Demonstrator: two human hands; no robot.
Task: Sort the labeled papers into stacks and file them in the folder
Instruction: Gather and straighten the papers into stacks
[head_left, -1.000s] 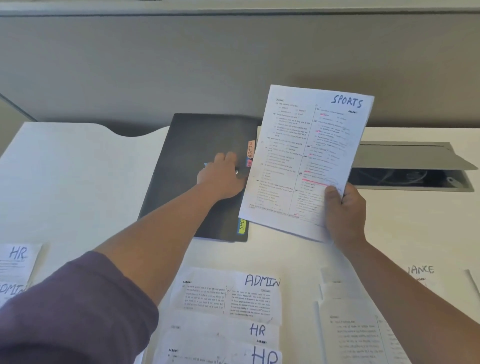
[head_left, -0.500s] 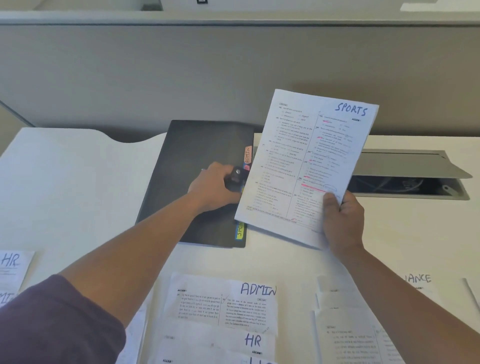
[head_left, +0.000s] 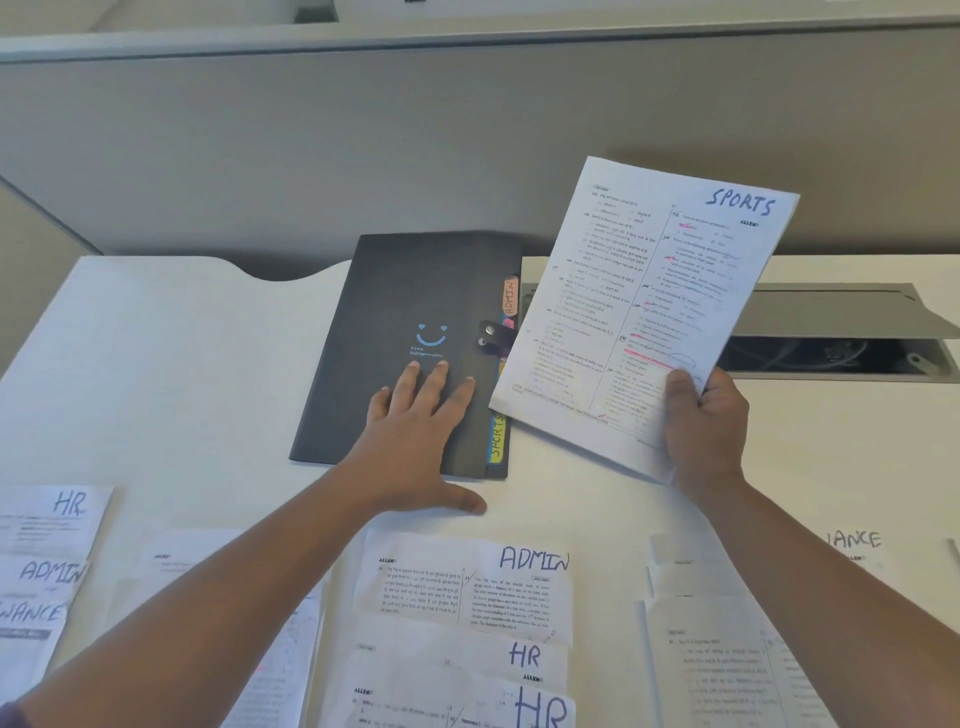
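Two hands at work: our left hand (head_left: 415, 441) lies flat on the closed folder (head_left: 410, 343) on the table (head_left: 156, 364), our right hand (head_left: 701, 415) pinches the SPORTS sheets (head_left: 639, 301), which could slip or crease before the clasp (head_left: 491, 335) is undone.

Bright, even and diffuse, seemingly from overhead. Soft, short shadows on the white table (head_left: 197, 364). No harsh glare. Wide-angle bending at the edges; fine print blurred and slightly smeared.

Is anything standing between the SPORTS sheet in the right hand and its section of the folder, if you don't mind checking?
Yes: the folder is closed, left hand flat on its cover, above the yellow SPORTS tab.
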